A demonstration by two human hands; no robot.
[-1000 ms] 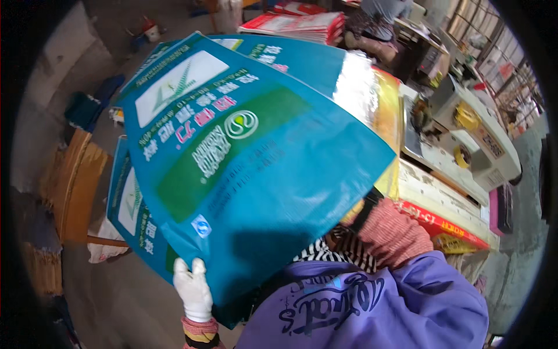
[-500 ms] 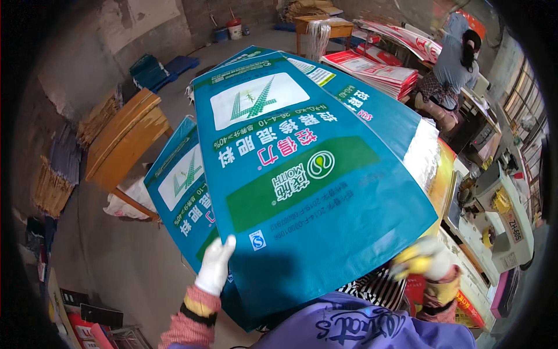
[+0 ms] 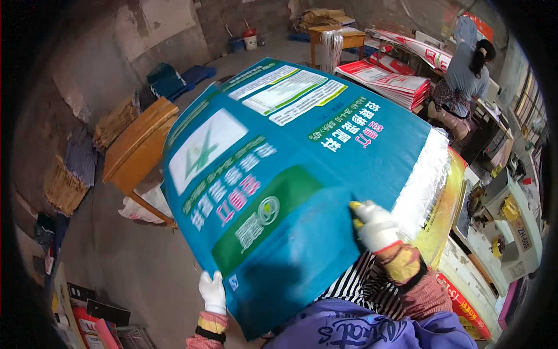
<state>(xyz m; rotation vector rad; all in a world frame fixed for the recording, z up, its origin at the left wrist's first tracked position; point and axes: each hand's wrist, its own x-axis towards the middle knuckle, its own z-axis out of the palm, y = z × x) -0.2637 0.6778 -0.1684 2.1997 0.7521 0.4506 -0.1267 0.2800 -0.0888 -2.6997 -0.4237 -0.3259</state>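
Head view: large teal woven plastic sack (image 3: 290,174) mid-frame, long axis running lower left to upper right, pinched by white-gloved left hand (image 3: 213,292) at lower-left corner, right hand (image 3: 376,225) clamped on right edge.

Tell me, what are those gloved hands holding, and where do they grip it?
A large blue printed sack. The left hand grips its near bottom edge by a corner; the right hand presses on its near right side.

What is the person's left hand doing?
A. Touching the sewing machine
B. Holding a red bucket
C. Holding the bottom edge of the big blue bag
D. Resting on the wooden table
C: the white-gloved left hand has its grip on the lower edge of the big blue bag, away from the wooden table.
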